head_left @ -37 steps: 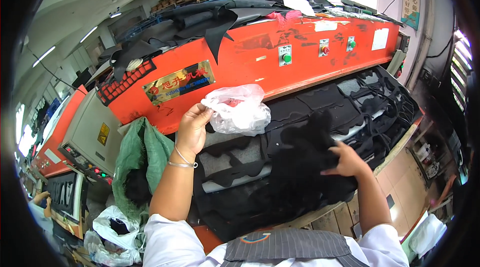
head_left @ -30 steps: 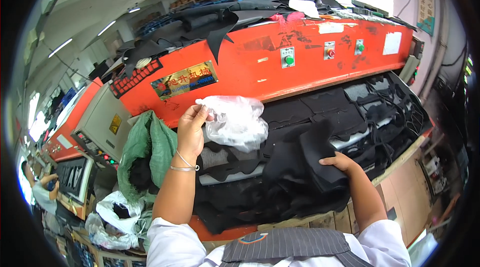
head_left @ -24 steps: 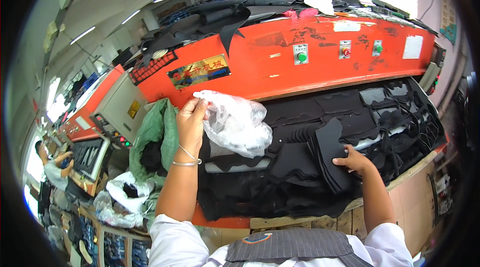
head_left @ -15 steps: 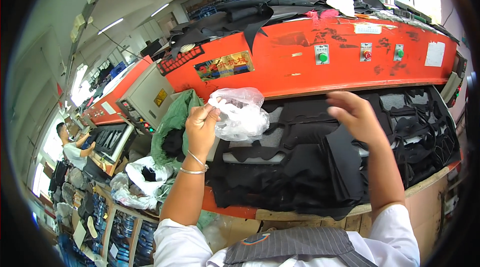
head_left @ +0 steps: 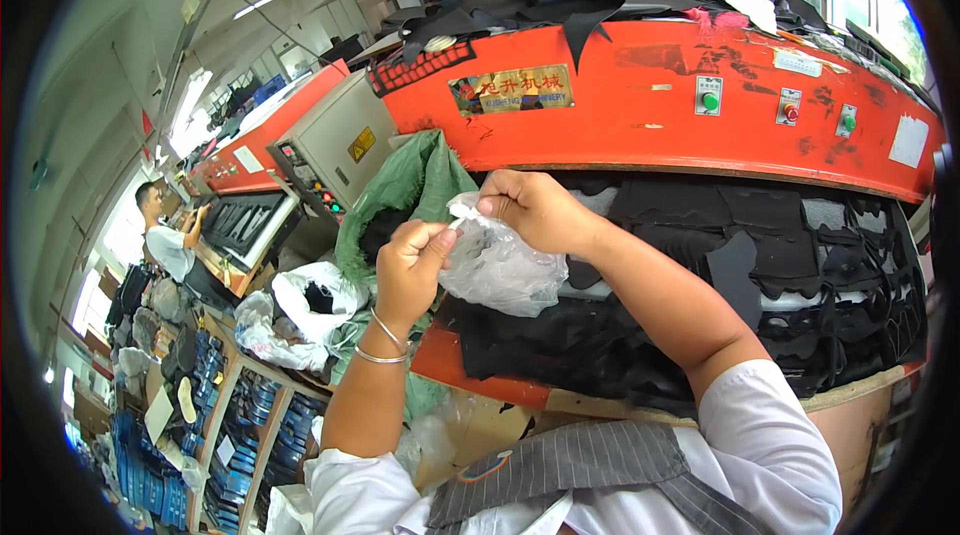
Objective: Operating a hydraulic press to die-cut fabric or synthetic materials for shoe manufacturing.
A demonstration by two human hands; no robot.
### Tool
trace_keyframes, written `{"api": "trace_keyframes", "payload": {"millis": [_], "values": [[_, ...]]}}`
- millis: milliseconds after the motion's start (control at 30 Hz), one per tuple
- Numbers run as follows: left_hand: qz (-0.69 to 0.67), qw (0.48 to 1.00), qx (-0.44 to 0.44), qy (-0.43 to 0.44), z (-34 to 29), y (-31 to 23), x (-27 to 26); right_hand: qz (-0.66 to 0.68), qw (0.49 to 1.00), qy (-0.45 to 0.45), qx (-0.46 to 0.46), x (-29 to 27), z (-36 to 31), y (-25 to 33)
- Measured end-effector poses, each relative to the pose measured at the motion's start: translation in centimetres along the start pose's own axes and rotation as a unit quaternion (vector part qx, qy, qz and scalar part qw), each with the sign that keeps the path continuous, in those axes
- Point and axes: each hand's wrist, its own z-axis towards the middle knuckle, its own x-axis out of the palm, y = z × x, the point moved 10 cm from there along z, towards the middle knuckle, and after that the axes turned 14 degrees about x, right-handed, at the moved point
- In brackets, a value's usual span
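Observation:
A crumpled clear plastic bag (head_left: 508, 273) hangs between my hands, over the left end of the machine bed. My left hand (head_left: 412, 263) is closed, pinching the gathered edge of the bag between thumb and forefinger. Close beside it, my right hand (head_left: 535, 210) also grips the bag's top edge with its fingers curled in. Below and to the right, black fabric pieces (head_left: 560, 350) lie on the bed, some stacked. Cut gaps among them show grey padding beneath.
An orange machine beam (head_left: 620, 135) with push buttons spans the far side, with black sheet scraps (head_left: 540, 5) heaped on top. Green woven sack (head_left: 425, 175) and white plastic sacks (head_left: 310, 305) stand at left. Blue cutting dies fill a rack (head_left: 235, 375). Another person (head_left: 172, 250) works farther left.
My right hand has come left from above the fabric and taken hold of the bag beside my left hand. The view has shifted a little to the left.

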Motion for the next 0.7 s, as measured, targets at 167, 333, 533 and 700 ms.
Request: {"api": "trace_keyframes", "payload": {"millis": [167, 333, 533, 700], "values": [[-0.341, 0.903, -0.259, 0.019, -3.7, 3.0, 2.9, 0.142, 0.975, 0.095, 0.144, 3.8, 0.5, -3.2], [-0.383, 0.887, -0.259, 0.018, -5.9, 4.2, 4.4, 0.154, 0.959, 0.150, 0.183, 5.7, -0.5, -3.2], [-0.587, 0.722, -0.360, -0.060, -6.7, 3.4, 5.5, 0.135, 0.943, 0.190, 0.237, 3.6, -2.0, -4.4], [-0.628, 0.678, -0.383, 0.005, -8.6, 3.4, 6.8, 0.081, 0.962, 0.174, 0.197, 2.3, -3.1, -3.5]]}}
